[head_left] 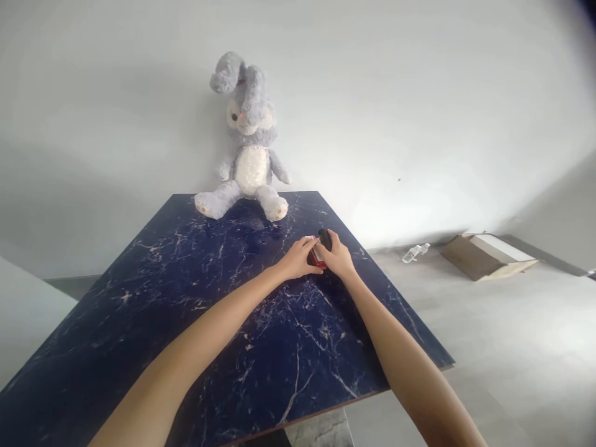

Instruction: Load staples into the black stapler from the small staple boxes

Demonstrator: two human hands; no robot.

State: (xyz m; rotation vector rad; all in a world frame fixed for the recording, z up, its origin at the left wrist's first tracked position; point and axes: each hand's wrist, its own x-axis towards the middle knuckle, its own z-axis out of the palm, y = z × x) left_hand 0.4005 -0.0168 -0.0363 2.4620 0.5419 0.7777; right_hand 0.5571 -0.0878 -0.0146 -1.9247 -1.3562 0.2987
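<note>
Both my arms reach out over a dark blue marble-patterned table (195,323). My left hand (298,259) and my right hand (336,256) meet near the table's right edge, fingers curled around a small red and white box (317,255). A small black object (325,238) sits just behind the box, under my right fingers; I cannot make out what it is.
A grey and white plush rabbit (249,149) sits at the table's far edge against the white wall. On the floor to the right lie a clear plastic bottle (416,252) and a flat cardboard box (487,254). The table's right edge runs close to my right forearm.
</note>
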